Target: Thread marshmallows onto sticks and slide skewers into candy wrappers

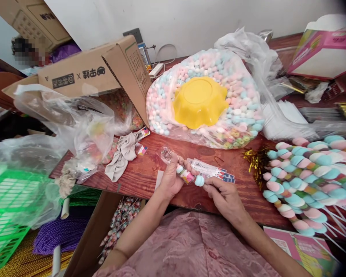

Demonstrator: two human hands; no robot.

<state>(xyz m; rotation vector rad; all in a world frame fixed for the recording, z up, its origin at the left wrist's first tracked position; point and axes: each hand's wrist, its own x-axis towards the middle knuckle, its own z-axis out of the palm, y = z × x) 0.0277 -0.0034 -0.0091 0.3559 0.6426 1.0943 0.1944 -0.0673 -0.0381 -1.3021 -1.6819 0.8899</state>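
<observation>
My left hand [170,177] is closed around a short skewer of pastel marshmallows [190,177], pink, white and blue, partly inside a clear printed wrapper [212,172]. My right hand [223,196] pinches the blue end of that skewer from the right. Both hands hover just above the near edge of the red-brown wooden table [138,173]. A small clear bag tip [166,154] sticks up behind my left thumb.
A big clear bag of pastel marshmallows [242,104] with an upturned yellow bowl [198,100] on it lies behind. Finished skewers [308,181] pile at the right beside gold twist ties [255,161]. Cardboard box [103,69], plastic bags [75,123], grey cloth [121,156] and green crate [8,207] at left.
</observation>
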